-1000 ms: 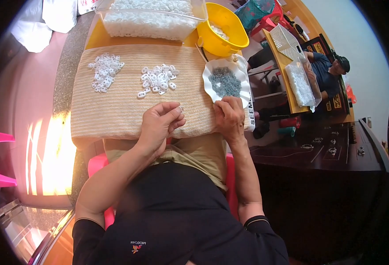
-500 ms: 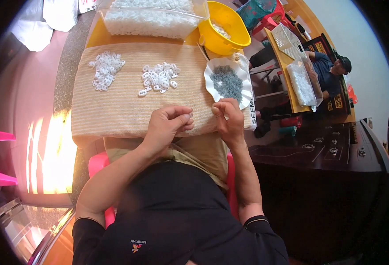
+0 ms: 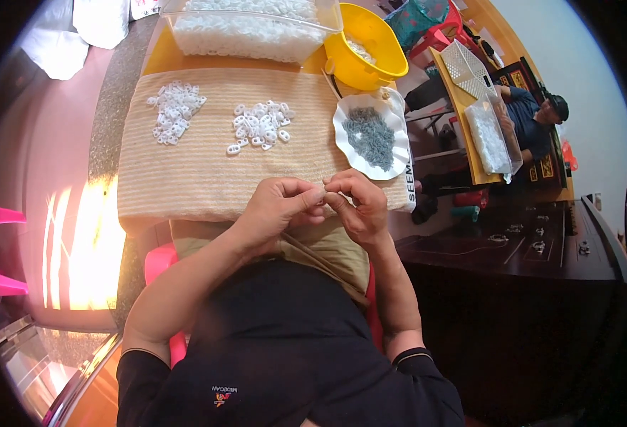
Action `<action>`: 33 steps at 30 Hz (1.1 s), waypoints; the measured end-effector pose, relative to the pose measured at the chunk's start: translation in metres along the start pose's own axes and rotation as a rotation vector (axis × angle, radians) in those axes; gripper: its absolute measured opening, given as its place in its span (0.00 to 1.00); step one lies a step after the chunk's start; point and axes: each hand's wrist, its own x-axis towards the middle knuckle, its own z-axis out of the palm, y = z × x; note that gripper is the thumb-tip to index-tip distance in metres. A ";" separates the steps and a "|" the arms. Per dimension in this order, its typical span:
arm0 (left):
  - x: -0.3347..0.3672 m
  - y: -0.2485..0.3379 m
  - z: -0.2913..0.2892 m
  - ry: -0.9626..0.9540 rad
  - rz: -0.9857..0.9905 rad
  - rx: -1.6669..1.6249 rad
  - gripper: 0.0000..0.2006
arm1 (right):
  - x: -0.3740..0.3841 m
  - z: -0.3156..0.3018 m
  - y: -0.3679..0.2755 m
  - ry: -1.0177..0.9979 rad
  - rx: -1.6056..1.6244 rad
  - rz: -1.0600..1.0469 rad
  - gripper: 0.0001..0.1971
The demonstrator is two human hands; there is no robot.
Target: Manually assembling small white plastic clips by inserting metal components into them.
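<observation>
Both hands are now pulled back off the mat [image 3: 185, 178] & meeting at its near edge; a sec ago the left hand [image 3: 278, 208] was flat on the mat and the right hand [image 3: 356, 206] was by the tray [image 3: 399, 128]. Fingertips of both are pinching together at one spot, touching each other. Whatever they're gripping is too small & hidden by the fingers, can't tell what it is. Both hands are curled, not released.

On the mat, well apart from the hands: two heaps of white pieces, one at left [image 3: 174, 117], one mid [image 3: 260, 127]. The white tray, just right of the mid heap, is holding grey bits [image 3: 372, 135], too fine to make out. Beyond the mat, a clear tub [image 3: 253, 28] of white pieces is getting cut off by the top edge; a yellow bowl [image 3: 370, 43] is sitting beside it. Worktop [image 3: 157, 57] is showing only as a yellow strip. Another person [image 3: 534, 117] is sitting far right, partly hidden by a second bench.
</observation>
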 end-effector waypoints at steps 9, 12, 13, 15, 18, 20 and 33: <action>-0.005 0.009 0.001 -0.052 -0.149 -0.047 0.11 | 0.000 -0.010 -0.005 -0.058 0.159 0.046 0.06; -0.004 0.007 0.000 -0.066 -0.155 -0.048 0.11 | 0.000 -0.010 -0.006 -0.076 0.213 0.048 0.05; -0.004 0.007 -0.001 -0.078 -0.161 -0.058 0.11 | -0.001 -0.010 -0.006 -0.082 0.229 0.056 0.05; -0.004 0.007 -0.001 -0.079 -0.158 -0.043 0.11 | -0.002 -0.010 -0.004 -0.086 0.244 0.064 0.05; -0.003 0.006 -0.002 -0.086 -0.148 -0.029 0.11 | -0.004 -0.008 -0.002 -0.080 0.318 0.127 0.05; -0.003 0.006 -0.003 -0.093 -0.145 -0.031 0.10 | -0.004 -0.009 -0.002 -0.086 0.319 0.122 0.04; -0.003 0.004 0.002 -0.043 0.062 0.190 0.09 | -0.005 -0.007 0.000 -0.098 0.426 0.240 0.06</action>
